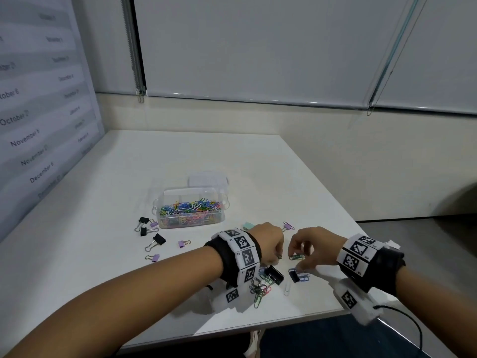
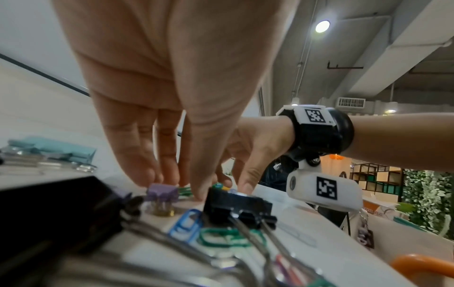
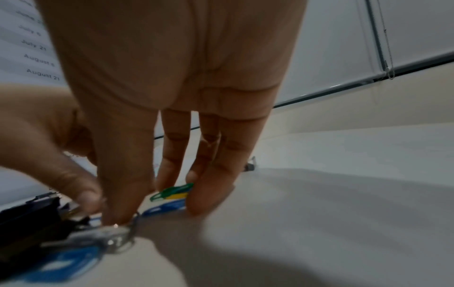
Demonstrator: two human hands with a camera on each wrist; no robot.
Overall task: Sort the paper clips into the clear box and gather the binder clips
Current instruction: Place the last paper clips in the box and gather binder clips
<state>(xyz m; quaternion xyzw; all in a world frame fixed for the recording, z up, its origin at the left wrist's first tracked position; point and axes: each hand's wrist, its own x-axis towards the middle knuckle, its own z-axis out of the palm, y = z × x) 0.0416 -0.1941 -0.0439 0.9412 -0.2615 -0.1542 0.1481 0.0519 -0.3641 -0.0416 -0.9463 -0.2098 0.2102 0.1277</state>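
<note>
The clear box (image 1: 191, 211), holding several coloured paper clips, stands mid-table. At the near edge my left hand (image 1: 268, 244) reaches down, and its fingertips (image 2: 150, 174) and thumb close on a green paper clip (image 1: 279, 256) beside a purple binder clip (image 2: 162, 191). My right hand (image 1: 309, 248) curls over a small bunch of green, yellow and blue paper clips (image 3: 172, 194), pinching them against the table. Two black binder clips (image 1: 275, 274) (image 1: 294, 275) lie just below the hands amid loose paper clips (image 1: 259, 289).
The box's lid (image 1: 208, 180) lies behind it. Black binder clips (image 1: 147, 231) and purple ones (image 1: 183, 244) are scattered left of the box. A mint clip (image 1: 248, 225) and another purple one (image 1: 287, 226) lie beyond the hands. The table's edge (image 1: 284, 324) is close.
</note>
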